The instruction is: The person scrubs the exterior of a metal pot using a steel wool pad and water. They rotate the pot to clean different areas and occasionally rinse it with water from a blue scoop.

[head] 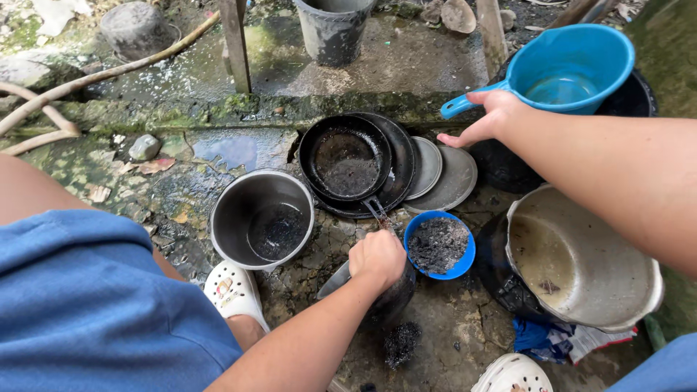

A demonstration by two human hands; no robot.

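Left hand (377, 258) is gripping a blackened pot (388, 299) beside the blue bowl (439, 245); right hand (488, 120) is closing around the blue dipper (563, 69) handle.

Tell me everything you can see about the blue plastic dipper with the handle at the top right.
The blue plastic dipper is a round, deep scoop with a short, straight handle that sticks out to its left. It looks smooth and clean, holds a little water at the bottom and sits upright on a dark round basin. The person's right hand grips the handle from below. Wet mossy concrete ground lies behind it.
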